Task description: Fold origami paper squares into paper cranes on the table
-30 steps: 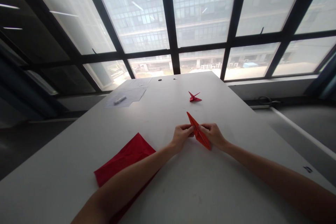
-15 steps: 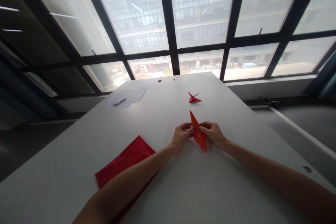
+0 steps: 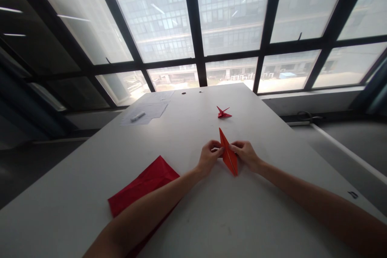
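**Item 1, held:** a folded red origami piece (image 3: 229, 154), narrow and pointed at both ends, with a lengthwise crease. It sits in the air above the white bench (image 3: 90, 193), between the two hands, its long axis tilted, upper tip away from the person. Whether the lower tip touches the bench cannot be told.

**Item 2:** left hand (image 3: 208, 157), closed on the near side of the folded piece, fingers curled against the paper.

**Item 3:** right hand (image 3: 246, 155), closed on the far side of the same piece, fingertips pinching its edge. The two hands are close together, with only the paper between them.

**Item 4:** a small finished origami bird (image 3: 223, 113) in red paper, resting on the bench beyond the hands, wings raised.

**Item 5:** a larger red paper sheet (image 3: 145, 183), folded or doubled, lying flat on the bench to the left of the hands. The left forearm (image 3: 145, 213) passes over its lower corner.

**Item 6:** printed white paper sheets (image 3: 145, 109), lying flat near the far left of the bench, with a white marker (image 3: 138, 116) on top of them.

**Item 7:** two small round holes (image 3: 184, 93) near the far edge of the bench.

**Setting:** a large dark-framed window (image 3: 232, 20) stands past the bench, with a multi-storey glass building (image 3: 229, 4) beyond it.
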The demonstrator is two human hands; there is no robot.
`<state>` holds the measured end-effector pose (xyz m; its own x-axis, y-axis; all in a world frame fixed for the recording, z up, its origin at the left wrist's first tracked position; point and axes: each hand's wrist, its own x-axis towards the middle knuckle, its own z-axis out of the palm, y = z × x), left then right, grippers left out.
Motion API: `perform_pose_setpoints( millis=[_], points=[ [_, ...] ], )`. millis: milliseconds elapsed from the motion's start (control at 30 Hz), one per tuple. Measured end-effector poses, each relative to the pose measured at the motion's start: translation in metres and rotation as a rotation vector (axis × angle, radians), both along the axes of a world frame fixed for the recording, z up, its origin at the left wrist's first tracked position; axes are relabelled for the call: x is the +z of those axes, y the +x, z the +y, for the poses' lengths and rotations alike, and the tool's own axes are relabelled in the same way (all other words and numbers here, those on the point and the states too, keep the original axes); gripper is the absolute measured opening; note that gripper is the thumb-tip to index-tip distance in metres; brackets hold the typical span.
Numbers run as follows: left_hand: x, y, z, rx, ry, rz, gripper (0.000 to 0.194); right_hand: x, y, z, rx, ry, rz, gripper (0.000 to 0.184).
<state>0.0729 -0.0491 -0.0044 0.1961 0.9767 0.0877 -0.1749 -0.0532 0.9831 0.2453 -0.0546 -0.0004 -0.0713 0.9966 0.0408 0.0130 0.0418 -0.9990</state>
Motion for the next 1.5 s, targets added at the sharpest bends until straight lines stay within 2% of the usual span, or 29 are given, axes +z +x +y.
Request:
perform_pose_setpoints(
  millis=[733, 800, 967, 1200, 1500],
  points=[
    [0.0, -0.001, 0.002, 0.027, -0.083, -0.01, 0.032, -0.004, 0.001, 0.001, 0.061, 0.046, 0.009, 0.034],
    [0.0, -0.001, 0.002, 0.032, -0.045, 0.044, 0.03, -0.005, 0.0, 0.001, 0.031, 0.088, -0.029, 0.032],
    [-0.001, 0.001, 0.002, 0.148, 0.143, 0.273, 0.022, -0.004, -0.005, -0.004, -0.081, 0.282, -0.235, 0.023],
    [0.004, 0.005, -0.003, 0.003, 0.117, 0.114, 0.03, 0.008, -0.014, -0.02, -0.098, 0.53, -0.38, 0.024],
    [0.002, 0.005, -0.002, 0.062, 0.132, 0.029, 0.027, 0.006, -0.016, -0.021, -0.031, 0.583, -0.339, 0.023]
  ],
)
